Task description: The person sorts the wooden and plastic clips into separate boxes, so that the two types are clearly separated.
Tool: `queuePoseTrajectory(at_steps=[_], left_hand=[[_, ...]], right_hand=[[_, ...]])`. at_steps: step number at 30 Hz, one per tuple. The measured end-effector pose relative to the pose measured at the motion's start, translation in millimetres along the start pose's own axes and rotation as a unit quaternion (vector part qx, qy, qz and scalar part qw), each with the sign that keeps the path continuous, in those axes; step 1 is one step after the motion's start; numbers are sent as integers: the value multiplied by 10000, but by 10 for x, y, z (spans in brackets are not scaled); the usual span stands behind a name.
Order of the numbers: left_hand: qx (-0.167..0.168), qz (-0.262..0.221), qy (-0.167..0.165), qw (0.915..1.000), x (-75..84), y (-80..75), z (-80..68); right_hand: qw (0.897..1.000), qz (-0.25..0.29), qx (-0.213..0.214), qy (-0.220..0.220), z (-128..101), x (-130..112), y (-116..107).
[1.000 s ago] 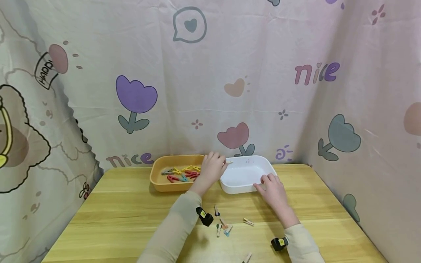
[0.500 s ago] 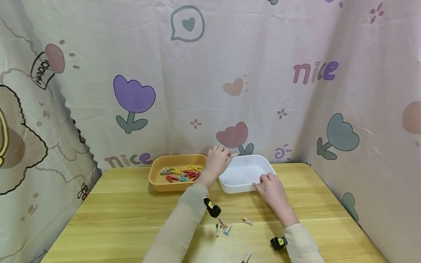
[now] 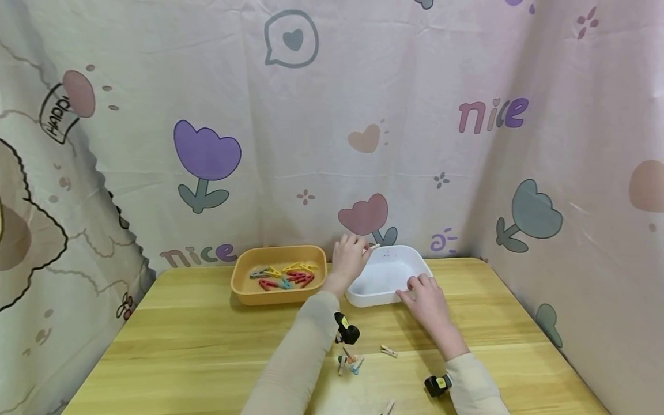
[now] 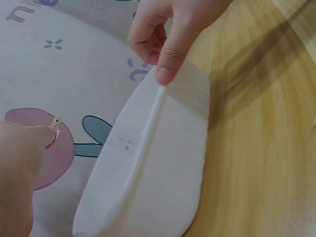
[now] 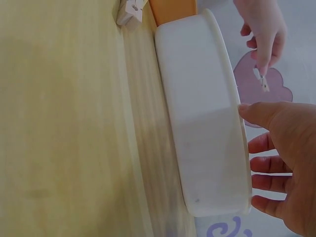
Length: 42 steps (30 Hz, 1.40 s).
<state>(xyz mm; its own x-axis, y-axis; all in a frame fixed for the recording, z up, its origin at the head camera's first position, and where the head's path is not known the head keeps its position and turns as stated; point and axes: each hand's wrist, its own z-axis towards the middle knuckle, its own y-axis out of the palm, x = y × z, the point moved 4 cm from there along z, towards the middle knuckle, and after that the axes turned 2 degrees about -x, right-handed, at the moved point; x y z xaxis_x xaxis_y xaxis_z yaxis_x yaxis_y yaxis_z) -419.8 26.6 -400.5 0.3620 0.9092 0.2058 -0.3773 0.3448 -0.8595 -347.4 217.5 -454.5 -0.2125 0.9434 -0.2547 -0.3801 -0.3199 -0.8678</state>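
My left hand pinches a small pale wooden clothespin above the far left corner of the white tray. The same clothespin shows at my fingertips in the left wrist view, and the clothespin hangs beyond the white tray in the right wrist view. My right hand rests on the tray's near right rim. Its thumb presses the rim of the white tray, and its fingers reach loosely over the inside. The tray looks empty.
An orange tray left of the white one holds several coloured clothespins. Loose clothespins lie on the wooden table near my forearms, a cluster and single ones. Patterned curtains close in the back and sides.
My left hand has carried the clothespin right and farther back, from the orange tray's edge to over the white tray's far left corner. The right hand has stayed on the rim.
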Motion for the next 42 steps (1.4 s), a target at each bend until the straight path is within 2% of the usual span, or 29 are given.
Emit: queuePoseTrajectory(at_steps=[9,19,30,38,42], left_hand=[[-144,-105,-266,9995,-47,155,-39],[-272,-185,-573,9978,-122,225,-69],[-238,-193,-413,9987,-150,186,-94],[4,-209,15,9998,-154,54,-148],[113,-53,205,9997,-199,-5,-205]], right_hand=[[10000,19,-12,-12,-8,-19,10],[9999,-9,89,-74,-20,-14,22],[9999,-19,131,-37,-19,-2,23],[9998,10,180,-72,-20,4,11],[9998,13,180,-74,-23,-1,8]])
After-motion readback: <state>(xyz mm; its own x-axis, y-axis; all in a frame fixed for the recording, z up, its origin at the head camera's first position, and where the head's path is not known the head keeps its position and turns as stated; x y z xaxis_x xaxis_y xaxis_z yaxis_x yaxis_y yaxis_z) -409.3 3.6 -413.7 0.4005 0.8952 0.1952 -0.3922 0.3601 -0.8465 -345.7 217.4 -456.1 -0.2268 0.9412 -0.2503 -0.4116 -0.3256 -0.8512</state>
